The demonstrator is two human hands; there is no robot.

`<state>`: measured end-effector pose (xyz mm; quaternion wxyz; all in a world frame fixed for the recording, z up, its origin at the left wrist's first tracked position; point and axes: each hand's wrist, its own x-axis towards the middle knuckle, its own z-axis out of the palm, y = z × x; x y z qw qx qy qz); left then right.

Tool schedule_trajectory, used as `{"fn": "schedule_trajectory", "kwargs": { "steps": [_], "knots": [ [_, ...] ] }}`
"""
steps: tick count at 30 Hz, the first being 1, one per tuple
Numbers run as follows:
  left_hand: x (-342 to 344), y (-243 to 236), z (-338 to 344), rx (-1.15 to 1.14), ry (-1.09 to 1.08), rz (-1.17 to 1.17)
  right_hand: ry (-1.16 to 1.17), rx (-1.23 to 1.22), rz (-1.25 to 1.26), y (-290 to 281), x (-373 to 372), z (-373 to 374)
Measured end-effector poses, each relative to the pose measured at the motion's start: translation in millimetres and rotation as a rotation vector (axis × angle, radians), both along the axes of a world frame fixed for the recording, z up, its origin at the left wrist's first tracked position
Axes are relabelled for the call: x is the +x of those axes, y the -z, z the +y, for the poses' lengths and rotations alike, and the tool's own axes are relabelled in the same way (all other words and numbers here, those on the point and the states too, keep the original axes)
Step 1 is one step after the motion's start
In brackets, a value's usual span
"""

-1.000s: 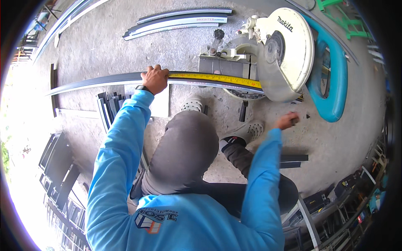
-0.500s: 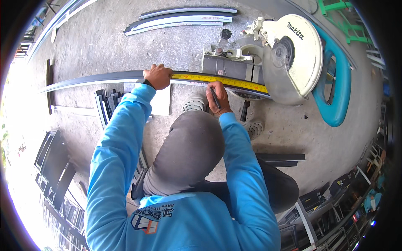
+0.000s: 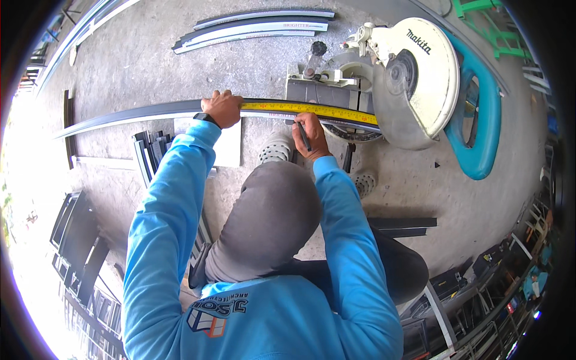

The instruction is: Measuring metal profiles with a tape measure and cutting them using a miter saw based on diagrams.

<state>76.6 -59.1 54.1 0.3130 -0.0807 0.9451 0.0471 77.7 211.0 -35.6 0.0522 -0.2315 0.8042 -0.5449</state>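
A long dark profile bar with a pale protective film lies across in front of me, its right end on the saw's base. Along its top runs the yellow blade of a tape measure. My left hand is closed over the bar at the tape's left end; the tape's case is not visible. Farther right, my right hand grips a dark pen, its fingertips by the bar's near edge below the tape. The miter saw has a cream blade guard and a teal handle, and its guard hides the tape's right end.
Several film-covered profiles lie on the concrete floor beyond the bar. Short dark offcuts and a white sheet are near my left forearm. Dark pieces lie right of my knee. Frames and racks line both sides.
The view has shifted slightly. Both hands keep nearly the same places on the bar and beside the tape.
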Motion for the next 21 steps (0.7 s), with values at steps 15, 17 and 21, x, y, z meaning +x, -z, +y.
{"fn": "schedule_trajectory", "kwargs": {
  "steps": [15, 17, 21],
  "knots": [
    [0, 0, 0, -0.010, -0.006, -0.017, -0.039, -0.001, 0.088, 1, 0, -2],
    [-1, 0, -1, -0.020, 0.010, -0.027, -0.039, 0.001, 0.084, 1, -1, -2],
    [-9, -2, -10, 0.043, 0.026, -0.069, -0.039, 0.002, 0.098, 0, 0, -2]
  ]
}}
